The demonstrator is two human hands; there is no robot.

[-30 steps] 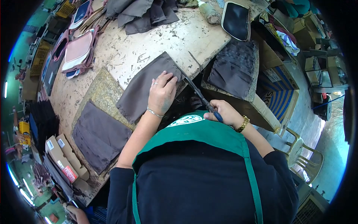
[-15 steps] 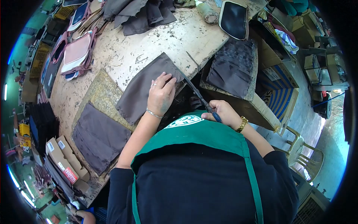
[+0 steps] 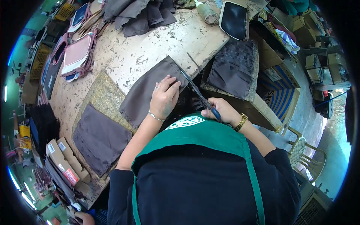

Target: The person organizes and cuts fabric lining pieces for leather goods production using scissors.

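Note:
A dark grey-brown cloth piece (image 3: 144, 88) lies on the worn table (image 3: 123, 56) near its front edge. My left hand (image 3: 164, 98) rests flat on it, fingers spread and holding nothing. My right hand (image 3: 224, 111) is wrapped round the handles of long scissors (image 3: 200, 95) with dark blue grips. The scissor blades point up and left, along the cloth's right edge. Left of my left arm, a folded dark cloth stack (image 3: 100, 138) lies on a speckled board (image 3: 101, 92). More dark cloth (image 3: 234, 69) is stacked on a box to the right.
Crumpled dark cloth (image 3: 142, 15) and a bottle (image 3: 207, 14) are at the far side. Pink-edged pieces (image 3: 78, 54) lie left, cardboard pieces (image 3: 63, 161) lower left. An open carton (image 3: 275, 93) and a chair (image 3: 305, 153) stand right. Another person's arm (image 3: 84, 217) shows bottom left.
The cloth and my left hand have shifted slightly to the right. The scissors have moved a little, their blades staying by the cloth's right edge.

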